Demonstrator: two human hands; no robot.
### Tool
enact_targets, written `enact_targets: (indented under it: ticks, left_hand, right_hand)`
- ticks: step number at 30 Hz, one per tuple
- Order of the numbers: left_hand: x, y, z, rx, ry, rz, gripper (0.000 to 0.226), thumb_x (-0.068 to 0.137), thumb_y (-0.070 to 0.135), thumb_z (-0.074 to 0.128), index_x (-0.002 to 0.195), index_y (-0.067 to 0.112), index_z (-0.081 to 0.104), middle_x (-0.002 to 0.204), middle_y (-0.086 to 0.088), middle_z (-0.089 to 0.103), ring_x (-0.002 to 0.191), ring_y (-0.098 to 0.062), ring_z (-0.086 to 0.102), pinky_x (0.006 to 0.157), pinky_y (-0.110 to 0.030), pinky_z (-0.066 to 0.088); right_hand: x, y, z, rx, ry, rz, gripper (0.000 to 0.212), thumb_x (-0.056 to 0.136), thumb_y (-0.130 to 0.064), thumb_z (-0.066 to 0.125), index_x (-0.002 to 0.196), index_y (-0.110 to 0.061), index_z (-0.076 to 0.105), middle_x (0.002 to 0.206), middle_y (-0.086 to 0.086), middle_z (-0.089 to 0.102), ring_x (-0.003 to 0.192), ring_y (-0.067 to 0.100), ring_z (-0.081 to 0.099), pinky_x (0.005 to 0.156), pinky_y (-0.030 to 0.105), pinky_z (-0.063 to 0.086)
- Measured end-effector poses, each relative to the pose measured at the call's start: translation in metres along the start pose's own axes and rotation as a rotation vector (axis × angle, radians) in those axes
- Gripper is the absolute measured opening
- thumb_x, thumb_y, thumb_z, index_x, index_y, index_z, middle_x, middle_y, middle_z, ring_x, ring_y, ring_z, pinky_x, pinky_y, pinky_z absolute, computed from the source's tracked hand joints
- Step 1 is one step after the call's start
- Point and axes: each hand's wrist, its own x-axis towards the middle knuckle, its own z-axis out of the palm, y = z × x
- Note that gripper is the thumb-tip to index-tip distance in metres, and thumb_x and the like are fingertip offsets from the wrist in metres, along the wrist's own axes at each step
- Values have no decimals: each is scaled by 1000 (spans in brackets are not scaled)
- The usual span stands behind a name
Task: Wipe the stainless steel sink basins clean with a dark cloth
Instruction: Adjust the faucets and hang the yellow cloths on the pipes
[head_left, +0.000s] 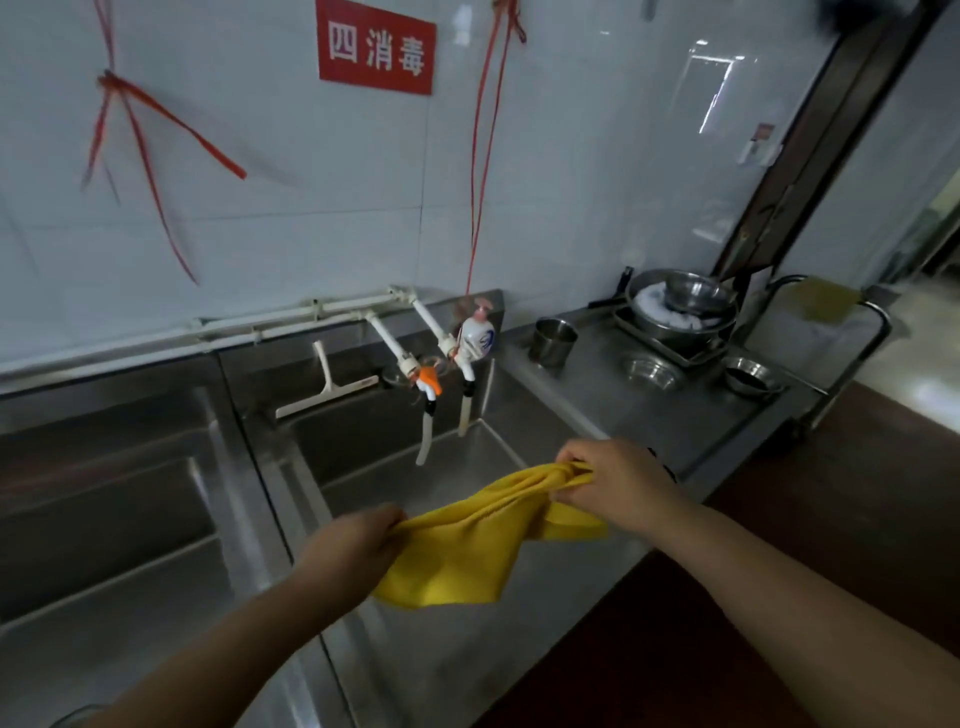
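A yellow cloth (467, 551) hangs stretched between both my hands above the right sink basin (447, 467). My left hand (353, 540) grips its left end and my right hand (613, 483) pinches its bunched right end. The cloth's lower part droops toward the basin's front rim. A second stainless steel basin (104, 519) lies to the left, and a steel divider separates the two. No dark cloth is in view.
Two white taps (431, 379) with hoses hang over the right basin's back, beside a white squeegee (332, 384) and a soap bottle (475, 335). On the counter to the right stand a steel cup (553, 340) and stacked bowls in a tray (675, 312).
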Motion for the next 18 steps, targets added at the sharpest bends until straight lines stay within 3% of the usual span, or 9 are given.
enact_targets:
  ticks: [4, 7, 10, 13, 15, 18]
  left_hand:
    - [74, 3, -36, 70, 97, 64, 15, 98, 32, 39, 105, 33, 53, 93, 11, 54, 85, -7, 53, 69, -20, 38]
    - [122, 8, -63, 179, 232, 82, 17, 95, 29, 44, 110, 30, 52, 97, 4, 61, 92, -19, 60, 68, -28, 39]
    - [167, 14, -90, 289, 326, 41, 33, 94, 24, 47, 126, 24, 43, 99, -5, 65, 88, -26, 62, 65, -32, 40]
    - [211, 17, -115, 394, 425, 36, 28, 92, 20, 50, 120, 20, 46, 100, -6, 64, 86, -27, 61, 62, -31, 36]
    - [239, 21, -129, 512, 433, 35, 31, 87, 17, 56, 117, 19, 48, 106, -4, 62, 90, -28, 61, 65, -32, 37]
    - [282, 26, -143, 641, 442, 13, 37, 82, 21, 64, 117, 19, 51, 110, -2, 59, 100, -24, 56, 84, -34, 41]
  right_hand:
    - [56, 25, -23, -22, 19, 21, 21, 69, -49, 71, 76, -36, 56, 69, -13, 60, 70, 4, 57, 55, 23, 39]
    - [95, 37, -36, -3, 66, 36, 20, 71, -48, 72, 79, -36, 58, 71, -15, 56, 72, 6, 56, 52, 19, 32]
    - [136, 48, -47, 57, 133, 32, 21, 71, -48, 71, 78, -36, 56, 70, -14, 57, 69, 6, 56, 52, 20, 33]
    - [187, 62, -58, 110, 201, -15, 21, 71, -45, 72, 75, -35, 53, 65, -15, 55, 63, 5, 52, 50, 22, 32]
    - [225, 74, -62, 126, 251, -55, 20, 71, -43, 73, 79, -32, 58, 67, -14, 55, 65, 8, 53, 52, 23, 34]
    - [279, 94, -60, 176, 294, -106, 22, 71, -43, 72, 80, -26, 61, 72, -7, 61, 69, 16, 59, 59, 29, 45]
